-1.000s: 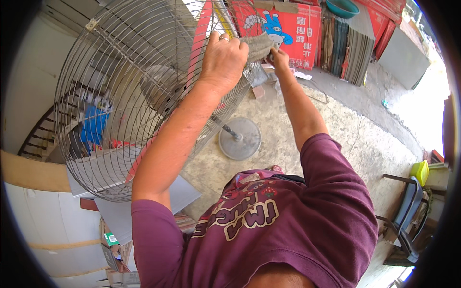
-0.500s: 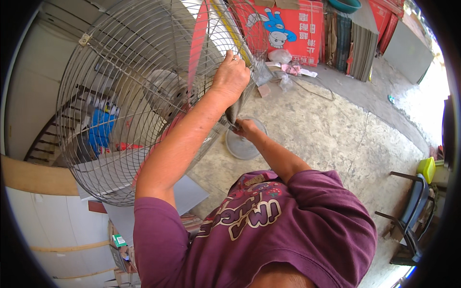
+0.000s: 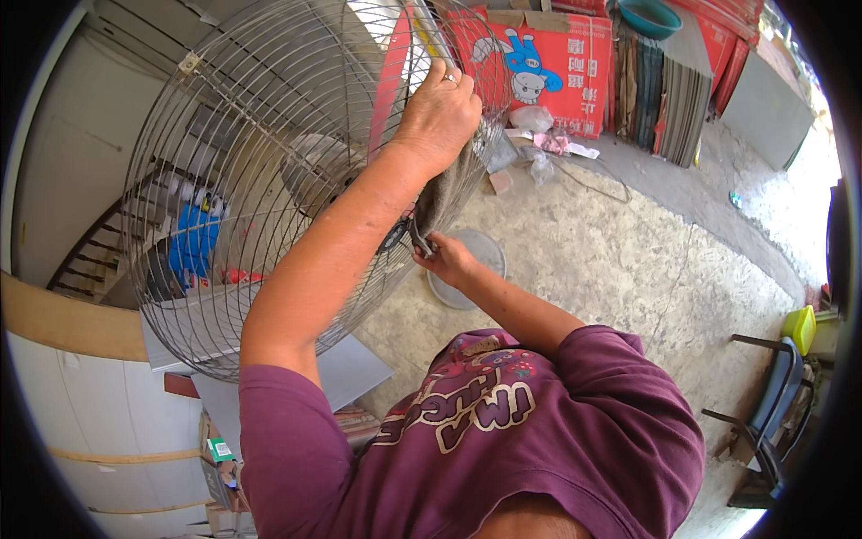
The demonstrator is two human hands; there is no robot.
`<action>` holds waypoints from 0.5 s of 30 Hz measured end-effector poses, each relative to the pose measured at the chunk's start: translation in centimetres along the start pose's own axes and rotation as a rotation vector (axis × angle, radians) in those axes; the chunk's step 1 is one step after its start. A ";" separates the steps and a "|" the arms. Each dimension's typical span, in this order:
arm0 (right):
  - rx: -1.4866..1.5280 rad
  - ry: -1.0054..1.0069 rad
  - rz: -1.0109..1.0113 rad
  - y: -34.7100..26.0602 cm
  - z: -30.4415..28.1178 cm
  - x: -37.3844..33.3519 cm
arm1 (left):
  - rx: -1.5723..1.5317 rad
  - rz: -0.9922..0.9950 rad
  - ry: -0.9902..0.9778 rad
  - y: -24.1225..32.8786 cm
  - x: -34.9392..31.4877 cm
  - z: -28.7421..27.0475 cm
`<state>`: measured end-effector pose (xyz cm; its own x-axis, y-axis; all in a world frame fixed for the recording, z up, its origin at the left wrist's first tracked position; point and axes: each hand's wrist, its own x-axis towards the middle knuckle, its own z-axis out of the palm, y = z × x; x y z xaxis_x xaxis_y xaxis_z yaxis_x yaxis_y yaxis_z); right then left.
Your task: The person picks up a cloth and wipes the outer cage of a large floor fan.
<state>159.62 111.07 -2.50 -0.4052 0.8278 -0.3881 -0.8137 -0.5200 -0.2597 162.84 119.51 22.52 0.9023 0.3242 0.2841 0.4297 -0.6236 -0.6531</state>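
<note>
A large fan with a round wire guard (image 3: 224, 180) and a red blade (image 3: 391, 81) stands tilted in front of me. My left hand (image 3: 440, 112) is raised to the guard's upper right rim and presses a grey cloth (image 3: 444, 189) against the wires; the cloth hangs down below the hand. Lower down, my right hand (image 3: 446, 260) is closed on a small dark knob (image 3: 415, 238) at the guard's lower right edge. The fan's round grey base (image 3: 480, 260) lies on the concrete floor just behind that hand.
Red cardboard boxes (image 3: 557, 63), stacked dark sheets (image 3: 664, 90) and a teal basin (image 3: 651, 13) line the far wall. A chair (image 3: 772, 404) and a yellow-green container (image 3: 797, 328) are at the right. Stairs (image 3: 81, 260) and a grey board (image 3: 350, 368) are at the left.
My right hand has come down from the top of the guard to the dark knob below it. My left hand has stayed at the upper rim with the cloth.
</note>
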 end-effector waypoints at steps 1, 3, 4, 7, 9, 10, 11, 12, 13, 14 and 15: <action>0.013 -0.029 -0.009 0.0 0.3 -0.2 | -0.008 -0.009 0.024 -0.4 0.2 -0.7; 0.038 -0.090 -0.025 -0.1 1.2 -0.8 | 0.024 -0.019 0.079 -1.1 0.6 -2.0; 0.031 -0.105 -0.041 -0.3 1.7 -1.2 | 0.041 -0.026 0.106 -1.5 0.8 -2.6; -0.008 -0.168 -0.088 -0.8 3.7 -3.1 | 0.091 -0.066 0.127 -2.7 0.8 -4.8; -0.058 -0.235 -0.115 -1.2 5.2 -4.5 | 0.123 -0.080 0.149 -3.5 0.5 -6.4; -0.075 -0.249 -0.128 -1.3 5.6 -4.8 | 0.116 -0.079 0.173 -3.7 0.4 -7.3; -0.092 -0.264 -0.142 -1.4 6.0 -5.0 | 0.109 -0.079 0.196 -3.8 0.2 -8.4; -0.110 -0.278 -0.155 -1.4 6.3 -5.1 | 0.103 -0.079 0.220 -3.8 0.0 -9.5; -0.127 -0.291 -0.172 -1.4 6.7 -5.3 | 0.102 -0.093 0.197 -4.0 -0.4 -10.1; -0.144 -0.303 -0.189 -1.4 7.1 -5.4 | 0.096 -0.102 0.193 -4.2 -0.8 -10.8; -0.161 -0.317 -0.201 -1.3 7.4 -5.5 | 0.091 -0.115 0.186 -4.4 -1.3 -11.4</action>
<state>159.80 108.70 6.50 -0.3734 0.9272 -0.0300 -0.8242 -0.3464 -0.4479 160.14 113.71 33.01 0.8423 0.2470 0.4792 0.5324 -0.5208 -0.6674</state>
